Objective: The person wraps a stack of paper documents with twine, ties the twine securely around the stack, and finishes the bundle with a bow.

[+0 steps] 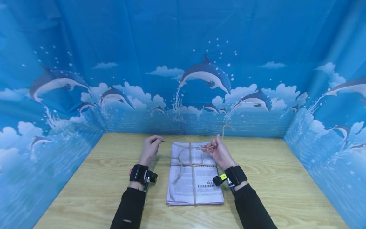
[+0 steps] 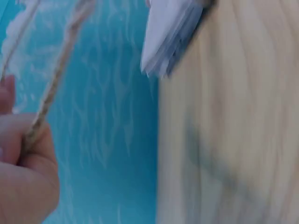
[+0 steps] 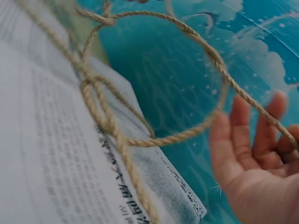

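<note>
A flat stack of folded newspapers point(image 1: 183, 190) lies on the table, bound crosswise with twine point(image 1: 194, 187). Beyond its far left corner, my left hand point(image 1: 150, 148) grips one strand, which the left wrist view shows entering the curled fingers point(image 2: 35, 172). My right hand point(image 1: 220, 154), at the far right corner, holds another strand across its bent fingers; a loose end rises above it. Between the hands the twine makes a wide loop point(image 3: 175, 21) over the stack, beside a crossing point(image 3: 96, 84) near the middle. The right wrist view cuts off part of the right thumb.
The wooden table point(image 1: 263, 184) extends on both sides of the stack. A blue dolphin-print curtain point(image 1: 183, 121) encloses its back and sides. Each wrist carries a strapped black camera point(image 1: 152, 176).
</note>
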Demonstrator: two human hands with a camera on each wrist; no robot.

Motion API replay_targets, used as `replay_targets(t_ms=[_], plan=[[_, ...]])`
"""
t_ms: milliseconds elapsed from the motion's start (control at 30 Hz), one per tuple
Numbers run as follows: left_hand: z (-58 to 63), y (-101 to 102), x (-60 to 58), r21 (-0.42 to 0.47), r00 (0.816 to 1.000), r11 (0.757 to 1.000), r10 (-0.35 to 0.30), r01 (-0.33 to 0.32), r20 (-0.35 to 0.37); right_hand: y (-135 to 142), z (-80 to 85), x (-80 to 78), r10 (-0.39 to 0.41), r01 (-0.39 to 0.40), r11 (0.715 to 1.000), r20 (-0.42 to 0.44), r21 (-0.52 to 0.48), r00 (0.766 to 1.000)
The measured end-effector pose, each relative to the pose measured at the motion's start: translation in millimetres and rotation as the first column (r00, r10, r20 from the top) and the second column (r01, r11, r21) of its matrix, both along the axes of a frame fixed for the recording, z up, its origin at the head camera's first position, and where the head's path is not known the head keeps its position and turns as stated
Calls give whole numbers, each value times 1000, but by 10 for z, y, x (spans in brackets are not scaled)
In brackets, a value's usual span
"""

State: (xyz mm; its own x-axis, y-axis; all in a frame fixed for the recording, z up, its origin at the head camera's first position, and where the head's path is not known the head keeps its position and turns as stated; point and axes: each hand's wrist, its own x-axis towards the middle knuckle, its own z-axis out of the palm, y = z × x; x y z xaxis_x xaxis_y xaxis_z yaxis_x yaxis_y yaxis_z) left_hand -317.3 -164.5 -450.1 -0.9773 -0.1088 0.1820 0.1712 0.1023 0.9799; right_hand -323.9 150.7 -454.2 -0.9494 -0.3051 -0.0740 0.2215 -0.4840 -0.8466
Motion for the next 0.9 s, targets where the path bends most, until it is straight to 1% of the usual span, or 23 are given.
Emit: replay_targets(t_ms=[33,67,133,167,233,300,400,433,467,500,533,567,633,667,700,733,767,800,833,867,900], plan=[[-9,-45,1,-4,1000,1000,0,0,1,24,-7,-7,-4,5,999,20,-39,1000],[-17,-87,5,-34,1000,999,10,-10,-4,51,-13,-14,-1,3,997,36,-71,999],[-40,-163,14,-135,999,990,38,-39,-10,106,-24,-28,3,7,991,74,-132,997],[-50,-196,19,-205,998,977,58,-59,-11,137,-31,-38,6,6,989,80,-149,997],[-66,-255,25,-345,994,933,103,-105,-23,200,-38,-51,16,0,985,92,-170,996],[-70,-307,34,-456,986,875,158,-164,-52,261,-46,-66,30,-12,983,92,-183,995],[-67,-398,44,-553,963,788,236,-270,-133,350,-52,-82,67,-55,982,67,-178,995],[-74,-435,48,-563,956,773,254,-292,-148,375,-53,-86,79,-68,983,57,-171,995],[-78,-474,52,-567,952,765,262,-306,-160,397,-54,-90,92,-83,984,49,-155,995],[-84,-513,58,-564,950,765,266,-311,-164,415,-56,-94,102,-95,986,41,-136,994],[-98,-555,59,-565,953,768,260,-301,-154,428,-57,-98,112,-107,988,34,-114,993],[-113,-596,63,-564,961,779,247,-273,-125,434,-57,-101,115,-112,991,31,-79,993],[-148,-674,70,-573,975,796,219,-194,-25,436,-63,-105,114,-114,993,28,13,993],[-165,-708,72,-591,977,793,208,-148,35,430,-69,-108,105,-107,991,24,77,994],[-179,-733,72,-622,975,778,197,-91,104,423,-79,-112,90,-92,985,18,144,996],[-192,-750,73,-660,968,750,190,-36,163,418,-90,-113,70,-70,970,6,231,998],[-195,-752,75,-699,960,715,187,14,211,412,-103,-115,44,-41,948,-3,315,999],[-197,-740,72,-738,954,673,185,51,235,411,-120,-118,19,-11,918,-15,396,1000],[-193,-712,69,-772,954,631,181,74,240,409,-138,-121,-10,20,882,-23,471,1000],[-182,-670,67,-803,958,590,171,88,231,410,-154,-120,-29,52,833,-50,550,998],[-169,-614,64,-826,964,557,160,88,211,414,-168,-115,-36,83,769,-86,634,996]])
